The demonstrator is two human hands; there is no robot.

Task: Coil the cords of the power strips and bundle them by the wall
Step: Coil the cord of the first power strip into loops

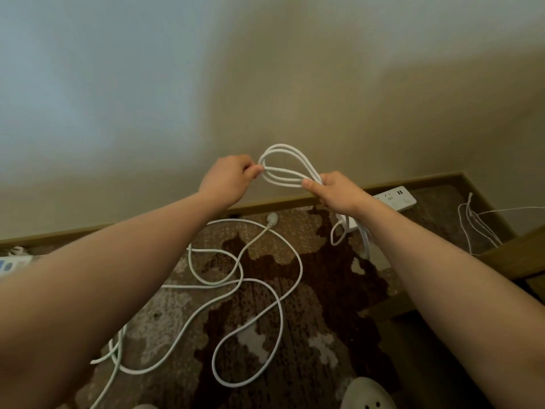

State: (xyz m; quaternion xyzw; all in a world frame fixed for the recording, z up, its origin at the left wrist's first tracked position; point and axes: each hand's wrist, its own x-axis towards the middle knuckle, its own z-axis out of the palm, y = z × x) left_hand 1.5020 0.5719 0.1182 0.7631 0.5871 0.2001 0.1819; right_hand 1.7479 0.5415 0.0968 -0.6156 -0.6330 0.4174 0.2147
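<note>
1. Right hand (339,193) grips one end of the coil (287,169); left hand (228,180) pinches the other, the loops lying sideways between them.
2. Below the right hand, the cord drops to a strip (395,199) at the wall (265,84).
3. A second cord (250,280) sprawls loose on the carpet (324,290), nearer the left arm, likely next.

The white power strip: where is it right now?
Head view, right of centre: the white power strip lies on the carpet against the baseboard, just beyond the right hand.
</note>
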